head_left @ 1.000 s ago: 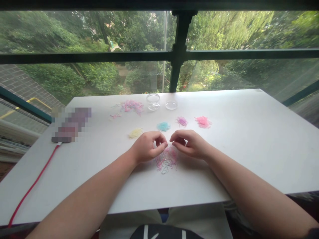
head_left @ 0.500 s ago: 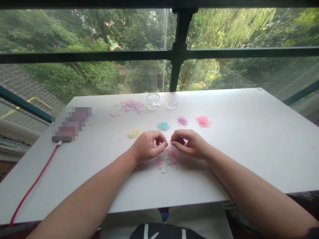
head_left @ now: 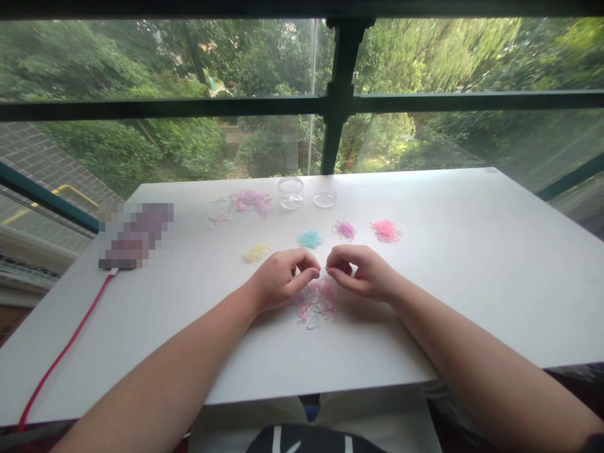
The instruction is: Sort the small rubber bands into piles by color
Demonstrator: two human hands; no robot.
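Left hand (head_left: 285,278): thumb and forefinger pinched together; grip closed on one end of a thin pale strand (head_left: 323,269).
Right hand (head_left: 361,272): mirrors it, fingertips pinched on the strand's other end.
Strand: spans the small gap between the two grips, above the middle of the desk (head_left: 476,283); too fine to tell its exact colour.
Mixed pile (head_left: 317,305): pink, purple and greenish loops, just below the hands, toward the near edge; partly covered by the left hand.
Yellow pile (head_left: 256,253): beside the left hand, on its left-edge side.
Teal pile (head_left: 309,239): just beyond the hands, toward the far edge.
Purple pile (head_left: 345,229): next along toward the right edge.
Pink pile (head_left: 385,231): end of that row, nearest the right edge.
Larger mixed heap (head_left: 251,202): near the far edge, toward the far-left corner; a few loose pieces (head_left: 218,219) beside it.
Clear round container (head_left: 290,194): upright near the far edge; shallow clear disc (head_left: 325,200) just to its right.
Blurred object (head_left: 135,238): along the left edge, below the far-left corner; red cable (head_left: 70,346) runs from it over the near edge.
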